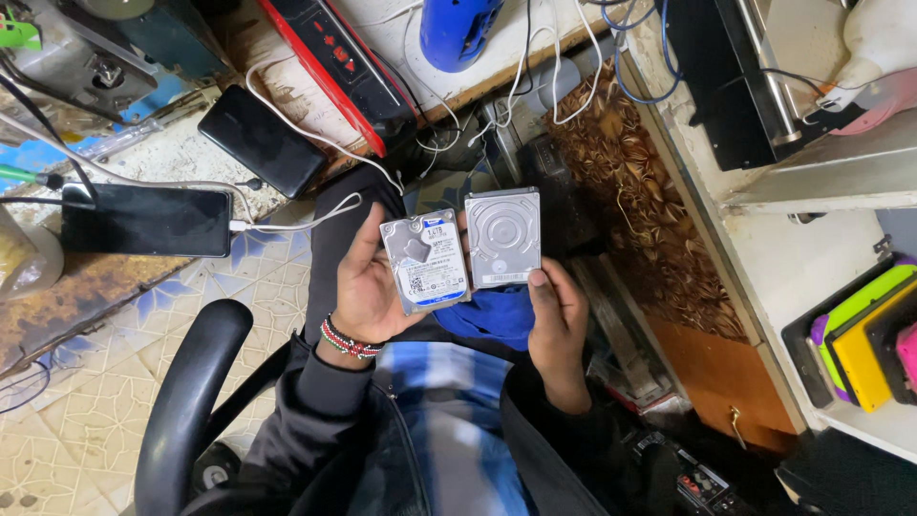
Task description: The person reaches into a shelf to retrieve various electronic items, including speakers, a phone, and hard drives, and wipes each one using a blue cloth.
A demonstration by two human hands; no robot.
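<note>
At left of frame, a smartphone lies charging on the bench. At centre, the left hand grips a labelled hard drive; beside it, the right hand pinches a bare-lidded hard drive upright. Step in hand: side-by-side comparison. Any further handling calls for steady edge grips.

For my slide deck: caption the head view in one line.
Seated person's left hand holds a silver rectangular white-labelled hard drive; right hand holds a bare silver metal hard drive.
</note>
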